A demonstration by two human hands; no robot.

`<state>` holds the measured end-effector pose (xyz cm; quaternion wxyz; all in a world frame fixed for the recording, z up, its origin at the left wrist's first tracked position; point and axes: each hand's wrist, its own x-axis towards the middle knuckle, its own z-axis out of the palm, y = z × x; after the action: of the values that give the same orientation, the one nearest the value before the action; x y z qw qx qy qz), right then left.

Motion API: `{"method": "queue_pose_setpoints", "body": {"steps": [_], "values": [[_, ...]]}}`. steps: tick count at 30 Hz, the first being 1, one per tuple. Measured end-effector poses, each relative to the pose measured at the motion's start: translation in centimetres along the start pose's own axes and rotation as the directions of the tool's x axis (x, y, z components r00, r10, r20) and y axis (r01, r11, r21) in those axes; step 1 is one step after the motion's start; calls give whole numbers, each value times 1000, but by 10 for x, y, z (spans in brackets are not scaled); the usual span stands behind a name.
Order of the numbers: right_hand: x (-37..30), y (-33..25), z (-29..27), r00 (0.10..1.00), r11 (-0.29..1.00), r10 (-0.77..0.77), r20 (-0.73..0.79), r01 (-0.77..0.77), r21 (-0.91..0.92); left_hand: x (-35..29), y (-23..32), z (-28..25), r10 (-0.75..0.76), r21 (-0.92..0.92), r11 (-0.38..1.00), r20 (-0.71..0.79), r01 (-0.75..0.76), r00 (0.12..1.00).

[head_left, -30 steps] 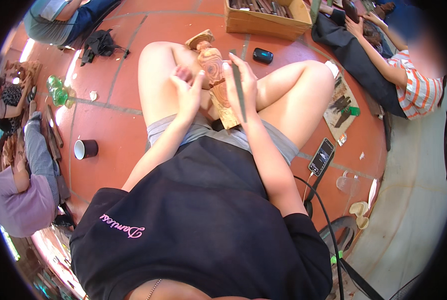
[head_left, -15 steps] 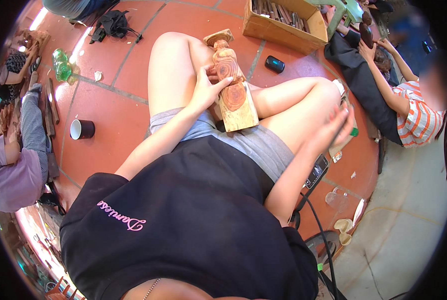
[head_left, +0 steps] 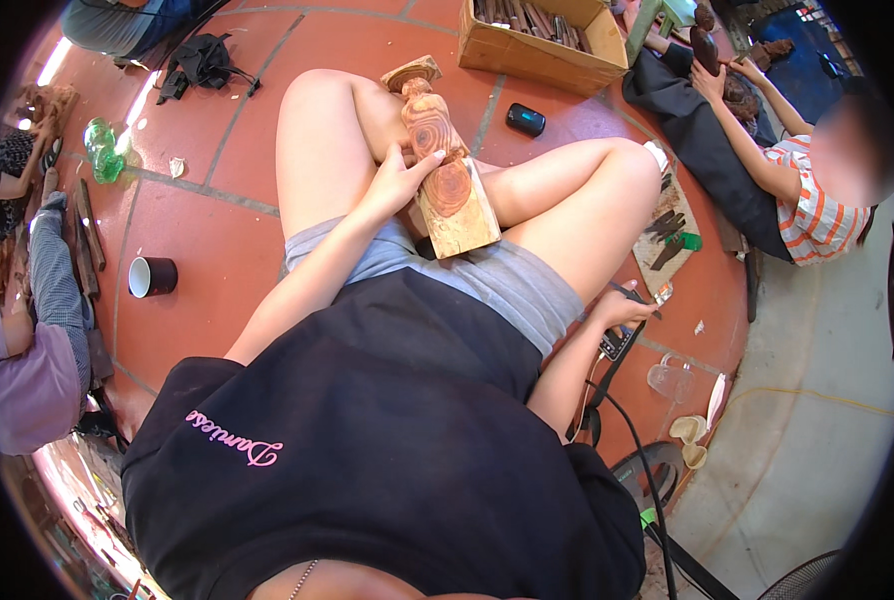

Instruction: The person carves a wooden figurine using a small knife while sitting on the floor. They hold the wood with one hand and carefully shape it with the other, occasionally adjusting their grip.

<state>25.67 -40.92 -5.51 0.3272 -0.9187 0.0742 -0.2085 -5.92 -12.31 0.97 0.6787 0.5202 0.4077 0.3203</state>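
My left hand (head_left: 404, 180) is wrapped round a carved wooden post (head_left: 452, 195), its thumb lying across the narrow neck. The post leans between my bent legs, with rounded, ringed grain at the middle and a square block at the near end. Down beside my right thigh, my right hand (head_left: 624, 308) is closed on a thin dark strip (head_left: 655, 314), whose kind I cannot make out. Under and beside that hand shows part of a phone (head_left: 615, 345), with a cable close by.
A board with dark tools (head_left: 667, 225) lies past my right knee. Ahead are a cardboard box (head_left: 537, 55) of tools and a small black device (head_left: 526, 120). A mug (head_left: 153, 277) stands at left. A co-worker (head_left: 797, 190) sits at right, a clear plastic cup (head_left: 672, 378) nearer.
My right hand has come down from beside the right knee to the phone, uncovering the board of tools. My left hand still holds the post. The whole view has shifted slightly.
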Motion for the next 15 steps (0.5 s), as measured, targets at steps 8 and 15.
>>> {"method": "queue_pose_setpoints", "body": {"steps": [8,15], "values": [[-7,-3,-2,985,985,-170,-2,170,27,-5,10,4,-46,-19,999,15,47,999],[-2,10,6,939,933,-344,-17,343,108,-5,9,3,-52,-9,999,19,52,998]]}}
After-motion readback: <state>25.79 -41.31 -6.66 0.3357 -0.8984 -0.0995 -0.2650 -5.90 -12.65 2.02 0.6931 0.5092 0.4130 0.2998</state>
